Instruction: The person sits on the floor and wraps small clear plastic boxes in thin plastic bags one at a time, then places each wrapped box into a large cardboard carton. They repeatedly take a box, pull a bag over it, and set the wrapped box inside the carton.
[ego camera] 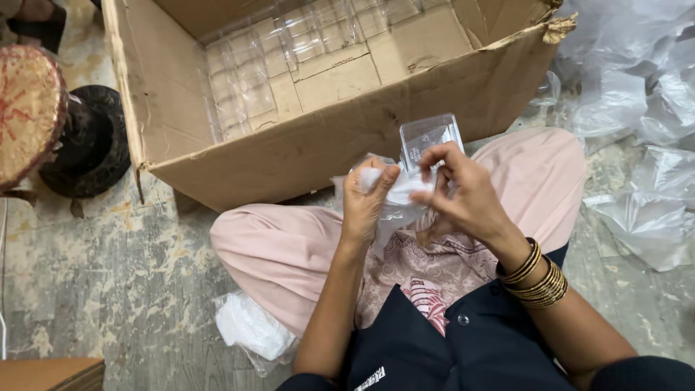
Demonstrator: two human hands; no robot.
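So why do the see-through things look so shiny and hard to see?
Head view: soft, even light with faint shadows; the clear plastic case above the hands and the clear trays in the cardboard box catch pale glare, and so do the plastic bags; the box edges bow slightly from the wide lens.

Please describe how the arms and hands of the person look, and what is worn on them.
Both forearms are bare. The right wrist carries a stack of thin gold-coloured bangles. The left hand and the right hand wear no gloves; dark sleeves show only near the elbows.
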